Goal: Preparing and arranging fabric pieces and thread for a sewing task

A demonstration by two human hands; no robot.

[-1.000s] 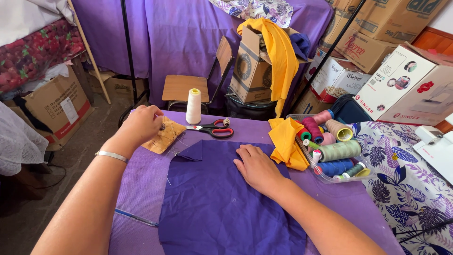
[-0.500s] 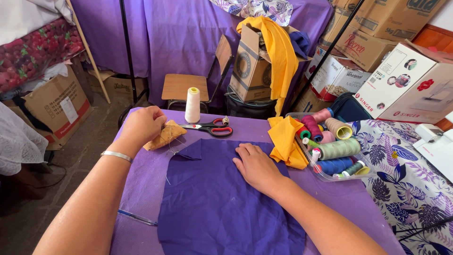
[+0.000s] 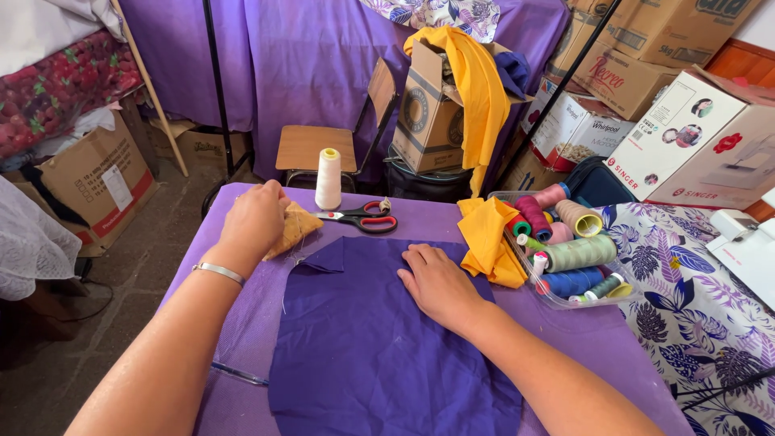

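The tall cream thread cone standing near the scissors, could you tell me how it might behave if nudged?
The cream thread cone stands upright, tall on a narrow base, so it would probably tip. Once down, its round tapered shape would likely roll in a curve. It looks light.

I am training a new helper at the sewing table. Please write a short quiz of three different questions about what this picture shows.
1. True or false: the right hand lies flat on the dark purple fabric.
2. What does the left hand press on? A) the scissors B) a tan triangular piece C) a blue spool
3. What stands upright just left of the red-handled scissors?

Key
1. True.
2. B: the tan triangular piece lies partly under that hand.
3. The cream thread cone.
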